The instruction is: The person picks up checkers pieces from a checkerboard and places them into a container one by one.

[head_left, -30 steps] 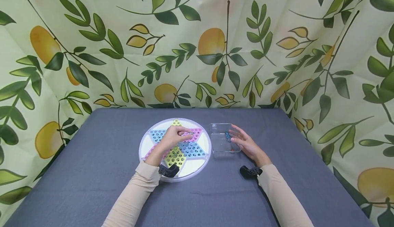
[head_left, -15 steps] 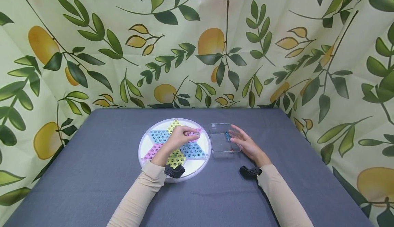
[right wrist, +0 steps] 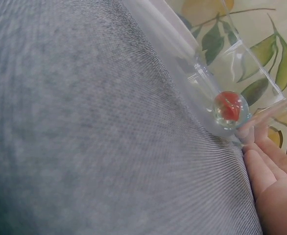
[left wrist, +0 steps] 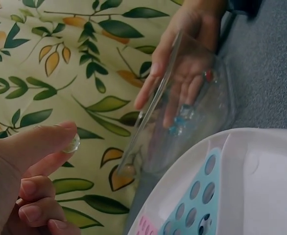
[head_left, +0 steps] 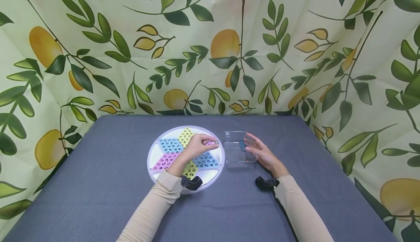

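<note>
My left hand (head_left: 196,146) is over the right part of a round white Chinese checkers board (head_left: 214,174). Between thumb and index finger it pinches a clear, slightly greenish marble (left wrist: 73,144), and its other fingers curl beneath. Right of the board stands a clear plastic box (head_left: 233,160). My right hand (head_left: 262,153) rests along the box's right side, its fingers fairly straight against the outer wall. Inside the box are several blue marbles (left wrist: 183,120) and a red-swirled marble (right wrist: 230,108). Part of the board lies hidden under my left hand and wrist.
A dark grey cloth (head_left: 98,183) covers the table. Behind it hangs a leaf-and-fruit printed curtain (head_left: 197,52). Black wrist straps (head_left: 191,183) sit on both forearms. The board's star has pink, yellow and blue perforated sections, some holes with marbles in them.
My left hand has moved right across the board toward the box, still pinching the marble. My right hand and the box have stayed in place.
</note>
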Demonstrator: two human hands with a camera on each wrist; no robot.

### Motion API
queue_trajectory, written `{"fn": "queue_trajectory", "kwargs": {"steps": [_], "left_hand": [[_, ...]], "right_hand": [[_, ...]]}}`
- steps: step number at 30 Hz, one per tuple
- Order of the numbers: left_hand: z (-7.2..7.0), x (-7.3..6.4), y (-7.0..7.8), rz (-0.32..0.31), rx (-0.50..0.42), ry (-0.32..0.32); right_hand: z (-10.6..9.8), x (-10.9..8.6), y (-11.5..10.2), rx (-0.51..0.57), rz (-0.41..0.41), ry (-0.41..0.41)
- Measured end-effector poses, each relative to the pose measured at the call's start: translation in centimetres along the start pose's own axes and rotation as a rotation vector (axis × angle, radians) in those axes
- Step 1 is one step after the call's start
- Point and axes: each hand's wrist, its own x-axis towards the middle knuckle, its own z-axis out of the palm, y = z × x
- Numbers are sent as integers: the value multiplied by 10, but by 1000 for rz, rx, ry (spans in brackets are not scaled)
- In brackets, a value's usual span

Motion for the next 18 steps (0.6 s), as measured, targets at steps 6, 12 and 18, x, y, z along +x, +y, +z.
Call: {"fn": "queue_trajectory", "kwargs": {"steps": [6, 12, 18], "left_hand": [[9, 2, 1, 22, 21, -8], [19, 2, 1, 60, 65, -16], [27, 5, 0, 83, 71, -37]], "right_hand": [[0, 0, 0, 12, -15, -9], [0, -1, 1, 11, -27, -12], [0, 2, 3, 27, -42, -2]]}}
